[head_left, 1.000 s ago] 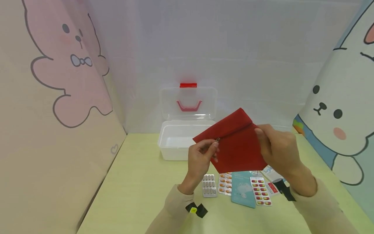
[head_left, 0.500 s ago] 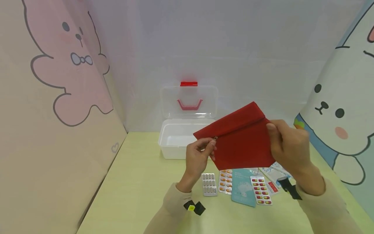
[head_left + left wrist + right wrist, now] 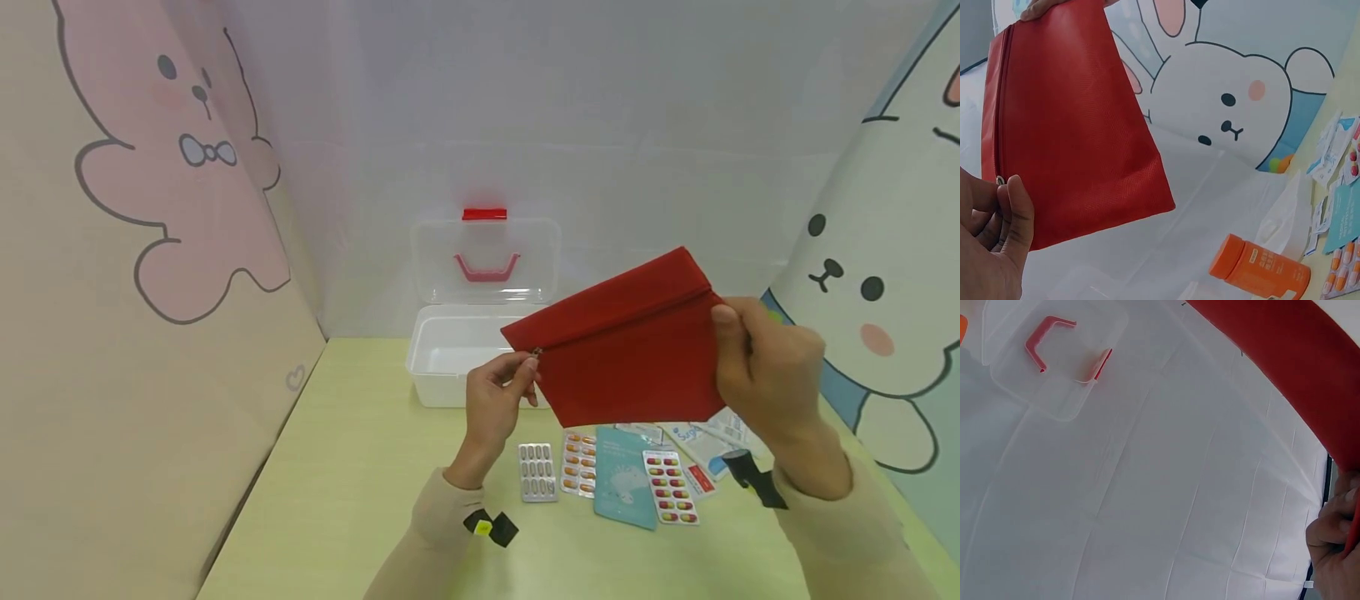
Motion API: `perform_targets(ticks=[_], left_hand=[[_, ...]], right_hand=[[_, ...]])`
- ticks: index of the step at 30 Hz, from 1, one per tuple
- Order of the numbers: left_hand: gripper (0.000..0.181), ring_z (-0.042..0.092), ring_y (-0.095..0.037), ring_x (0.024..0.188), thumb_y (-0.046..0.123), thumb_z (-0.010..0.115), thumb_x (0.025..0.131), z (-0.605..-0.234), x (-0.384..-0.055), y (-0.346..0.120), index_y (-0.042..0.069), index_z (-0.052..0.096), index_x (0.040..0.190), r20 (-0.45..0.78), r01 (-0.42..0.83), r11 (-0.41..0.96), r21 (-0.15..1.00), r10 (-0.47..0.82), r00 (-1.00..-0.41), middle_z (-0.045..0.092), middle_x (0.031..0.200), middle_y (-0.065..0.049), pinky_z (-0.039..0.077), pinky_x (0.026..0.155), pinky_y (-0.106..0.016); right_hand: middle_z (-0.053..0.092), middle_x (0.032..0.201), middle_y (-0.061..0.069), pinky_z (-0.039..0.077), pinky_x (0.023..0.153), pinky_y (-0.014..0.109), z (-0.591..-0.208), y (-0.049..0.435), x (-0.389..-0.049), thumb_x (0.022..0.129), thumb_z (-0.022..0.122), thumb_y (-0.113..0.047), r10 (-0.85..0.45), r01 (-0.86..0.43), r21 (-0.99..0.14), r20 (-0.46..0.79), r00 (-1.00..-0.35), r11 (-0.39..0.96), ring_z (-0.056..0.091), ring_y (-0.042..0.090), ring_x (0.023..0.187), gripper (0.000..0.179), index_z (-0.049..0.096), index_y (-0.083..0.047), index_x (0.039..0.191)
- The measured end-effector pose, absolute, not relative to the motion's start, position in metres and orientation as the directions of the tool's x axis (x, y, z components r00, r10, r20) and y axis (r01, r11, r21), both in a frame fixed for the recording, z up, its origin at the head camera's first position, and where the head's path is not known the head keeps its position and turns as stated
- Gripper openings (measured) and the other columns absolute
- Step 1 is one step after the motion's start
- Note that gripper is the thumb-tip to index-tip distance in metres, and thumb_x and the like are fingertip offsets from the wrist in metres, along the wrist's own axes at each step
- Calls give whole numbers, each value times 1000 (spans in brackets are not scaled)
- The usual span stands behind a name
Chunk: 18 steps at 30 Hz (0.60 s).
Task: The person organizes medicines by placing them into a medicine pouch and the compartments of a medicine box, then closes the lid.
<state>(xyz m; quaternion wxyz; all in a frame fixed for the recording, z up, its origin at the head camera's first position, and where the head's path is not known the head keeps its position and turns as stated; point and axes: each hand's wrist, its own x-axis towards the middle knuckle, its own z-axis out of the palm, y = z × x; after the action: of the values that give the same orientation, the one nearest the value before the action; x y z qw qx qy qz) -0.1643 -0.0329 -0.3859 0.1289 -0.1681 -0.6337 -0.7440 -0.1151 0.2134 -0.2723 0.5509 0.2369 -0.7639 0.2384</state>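
Red zippered pouch: left hand pinches the zipper pull at 9 o'clock, right hand grips fabric at 3 o'clock; hold the zipper taut

Left hand: thumb and forefinger pinched together.
Right hand: fingers curled, gripping; higher than left.
Forearms: angled forward, apart.

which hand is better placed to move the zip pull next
Likely the left hand: it pinches the zip pull near one edge of the red pouch, while the right hand grips the opposite edge.
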Motion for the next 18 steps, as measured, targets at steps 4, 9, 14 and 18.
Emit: perform_targets(ticks=[4,9,14,18], left_hand=[[17,57,-7,53,9,67,92,-387,-166,-35,-7,70,96,406,399,-161,903,11,-914,65,81,-32,53,52,-20],[17,57,-6,53,9,68,91,-387,-167,-38,-7,70,97,403,399,-150,905,2,-915,65,81,-32,53,51,-21],[15,56,-6,53,6,67,91,-389,-168,-39,-8,70,97,390,387,-153,909,-14,-921,65,80,-30,52,50,-21],[13,56,-6,53,2,67,90,-391,-169,-40,-9,70,96,377,377,-165,911,-29,-926,65,77,-26,52,49,-21]], right_hand=[[62,65,27,32,79,-1,-271,214,-115,101,45,-47,-81,-617,-111,958,-274,779,53,40,45,64,60,13,83],[61,65,28,31,82,-2,-270,215,-115,101,45,-47,-54,-606,-123,962,-266,786,54,43,48,64,60,13,84],[62,68,30,32,84,-1,-271,217,-115,101,47,-45,-31,-603,-140,964,-264,785,55,45,51,62,60,14,87],[63,70,31,33,85,-1,-271,218,-115,101,49,-42,-26,-609,-147,964,-265,780,55,46,53,59,61,15,88]])
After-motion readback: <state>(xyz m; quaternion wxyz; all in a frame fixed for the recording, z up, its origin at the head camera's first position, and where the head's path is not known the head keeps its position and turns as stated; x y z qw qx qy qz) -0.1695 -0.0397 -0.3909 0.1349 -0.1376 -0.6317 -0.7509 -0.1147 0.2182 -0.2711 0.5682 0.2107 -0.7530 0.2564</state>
